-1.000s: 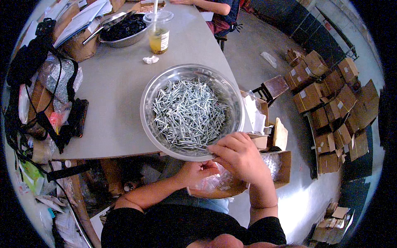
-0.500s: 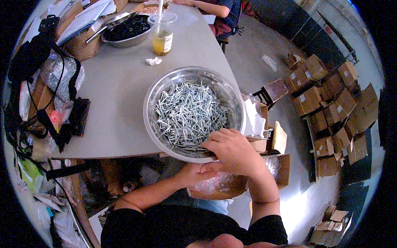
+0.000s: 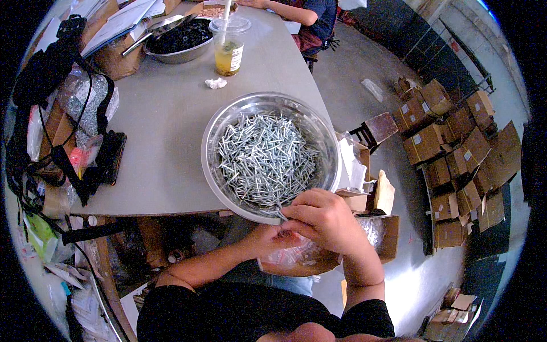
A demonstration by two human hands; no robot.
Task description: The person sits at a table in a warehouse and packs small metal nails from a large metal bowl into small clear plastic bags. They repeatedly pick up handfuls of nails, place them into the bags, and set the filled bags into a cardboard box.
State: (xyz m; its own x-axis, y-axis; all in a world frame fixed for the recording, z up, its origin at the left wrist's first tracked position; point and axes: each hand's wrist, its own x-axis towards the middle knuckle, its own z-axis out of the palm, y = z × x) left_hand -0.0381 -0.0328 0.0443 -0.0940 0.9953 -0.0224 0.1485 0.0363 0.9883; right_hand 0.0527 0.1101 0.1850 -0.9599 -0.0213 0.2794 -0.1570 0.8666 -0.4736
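A round steel bowl [image 3: 213, 188] holds a heap of slim silvery screws [image 3: 268, 159] at the near right of the table. My right hand [image 3: 327, 219] is at the bowl's near rim, thumb and fingers pinched on a few screws [image 3: 282, 214]. Just below the rim is my left hand [image 3: 265, 240], palm turned up with curled fingers partly hidden behind my right hand. Something reddish shows between the two hands, too small to make out.
Below my hands stands a cardboard box [image 3: 390, 239] with clear plastic bags [image 3: 296, 253]. A lidded drink cup [image 3: 229, 54], a crumpled tissue [image 3: 216, 83] and a bowl of black parts [image 3: 182, 43] are farther back. Cartons [image 3: 421, 142] pile up right; another person [image 3: 305, 17] sits far off.
My right hand has drawn back from the screws inside the bowl to its near rim, now pinching a few over my left hand. The view has shifted slightly.
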